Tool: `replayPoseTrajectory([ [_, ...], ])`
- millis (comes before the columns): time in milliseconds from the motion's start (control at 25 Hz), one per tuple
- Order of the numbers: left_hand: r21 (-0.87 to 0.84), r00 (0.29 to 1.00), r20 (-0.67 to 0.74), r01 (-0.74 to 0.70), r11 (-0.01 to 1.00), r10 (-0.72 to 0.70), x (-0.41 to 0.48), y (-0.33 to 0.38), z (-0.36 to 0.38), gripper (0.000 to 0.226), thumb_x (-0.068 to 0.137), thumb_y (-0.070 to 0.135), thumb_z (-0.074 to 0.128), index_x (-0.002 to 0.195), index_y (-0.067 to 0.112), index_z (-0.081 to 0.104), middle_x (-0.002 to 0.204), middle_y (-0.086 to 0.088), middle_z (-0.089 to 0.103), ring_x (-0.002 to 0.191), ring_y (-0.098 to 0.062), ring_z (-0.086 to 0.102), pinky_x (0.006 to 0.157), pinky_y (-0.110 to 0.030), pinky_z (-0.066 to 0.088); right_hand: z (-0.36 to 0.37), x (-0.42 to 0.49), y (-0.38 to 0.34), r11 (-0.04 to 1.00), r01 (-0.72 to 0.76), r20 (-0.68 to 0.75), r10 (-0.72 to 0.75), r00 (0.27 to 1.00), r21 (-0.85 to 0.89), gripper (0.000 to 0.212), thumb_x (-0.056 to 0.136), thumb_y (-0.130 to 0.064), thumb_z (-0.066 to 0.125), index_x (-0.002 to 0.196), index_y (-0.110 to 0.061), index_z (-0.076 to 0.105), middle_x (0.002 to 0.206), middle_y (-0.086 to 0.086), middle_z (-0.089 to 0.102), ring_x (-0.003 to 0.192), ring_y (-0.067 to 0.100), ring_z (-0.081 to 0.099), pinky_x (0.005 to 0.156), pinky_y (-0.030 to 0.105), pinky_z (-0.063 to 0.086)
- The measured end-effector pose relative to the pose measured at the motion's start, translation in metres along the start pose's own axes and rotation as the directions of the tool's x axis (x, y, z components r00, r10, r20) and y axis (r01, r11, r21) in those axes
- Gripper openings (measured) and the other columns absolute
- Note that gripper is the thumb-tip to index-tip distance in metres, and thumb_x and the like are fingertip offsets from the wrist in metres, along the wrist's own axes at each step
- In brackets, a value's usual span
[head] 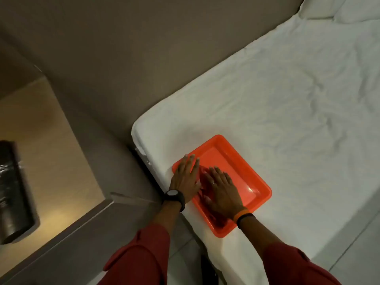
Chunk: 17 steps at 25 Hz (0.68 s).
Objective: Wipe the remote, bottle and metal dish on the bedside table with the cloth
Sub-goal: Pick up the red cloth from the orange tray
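An orange plastic tray (238,167) lies on the near corner of the white bed. A reddish cloth (203,175) lies crumpled in the tray's near-left part, mostly covered by my hands. My left hand (185,175) rests flat on the tray's left rim and the cloth, fingers extended. My right hand (222,191) lies flat on the cloth inside the tray, fingers spread. Neither hand grips anything. On the bedside table (51,140) at the far left lies a dark, blurred, shiny object (14,188); I cannot tell what it is. No remote, bottle or metal dish is recognisable.
The white bed (287,99) fills the right side, with pillows (339,9) at the top right. A grey padded wall runs behind. A narrow gap separates the bed from the wooden bedside table. Pale floor tiles show at the bottom right.
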<state>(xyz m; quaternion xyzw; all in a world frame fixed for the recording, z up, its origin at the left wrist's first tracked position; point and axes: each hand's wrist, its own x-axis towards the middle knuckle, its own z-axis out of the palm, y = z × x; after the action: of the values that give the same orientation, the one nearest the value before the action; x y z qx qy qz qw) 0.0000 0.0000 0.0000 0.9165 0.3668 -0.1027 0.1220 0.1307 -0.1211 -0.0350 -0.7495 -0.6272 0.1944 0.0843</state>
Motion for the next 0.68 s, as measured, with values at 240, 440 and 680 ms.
replayPoseTrajectory([
  [240,0.039,0.995,0.104,-0.012,0.999,0.008,0.000,-0.005,0.034,0.075,0.098,0.041,0.048,0.157,0.012,0.011,0.167,-0.012,0.008,0.155,-0.031,-0.004,0.126,-0.046,0.011,0.031,-0.004,0.001,1.000,-0.021,-0.021,0.020,1.000,-0.017,0.053,0.097,-0.036,0.062,0.144,-0.014,0.051,0.148,0.017,0.055,0.135,0.039,0.051,0.107,0.052,0.049],
  [440,-0.038,0.999,-0.045,0.026,0.999,-0.027,-0.045,-0.003,-0.006,0.090,0.090,0.054,0.054,0.157,0.008,0.015,0.167,-0.014,0.010,0.155,-0.031,0.003,0.127,-0.047,0.011,-0.012,-0.003,-0.018,0.975,-0.136,-0.165,0.166,0.972,0.178,0.029,0.089,-0.004,0.070,0.118,-0.009,0.072,0.118,0.014,0.073,0.107,0.034,0.061,0.083,0.044,0.057],
  [680,-0.152,0.949,-0.310,0.018,0.988,-0.065,-0.135,0.009,-0.110,0.091,0.089,0.058,0.046,0.158,0.013,0.007,0.168,-0.007,0.003,0.155,-0.023,-0.008,0.126,-0.041,0.013,-0.115,-0.036,-0.094,0.925,-0.034,-0.385,0.191,0.903,0.380,0.026,0.084,0.013,0.065,0.099,-0.004,0.077,0.103,0.014,0.078,0.094,0.036,0.064,0.079,0.035,0.050],
])
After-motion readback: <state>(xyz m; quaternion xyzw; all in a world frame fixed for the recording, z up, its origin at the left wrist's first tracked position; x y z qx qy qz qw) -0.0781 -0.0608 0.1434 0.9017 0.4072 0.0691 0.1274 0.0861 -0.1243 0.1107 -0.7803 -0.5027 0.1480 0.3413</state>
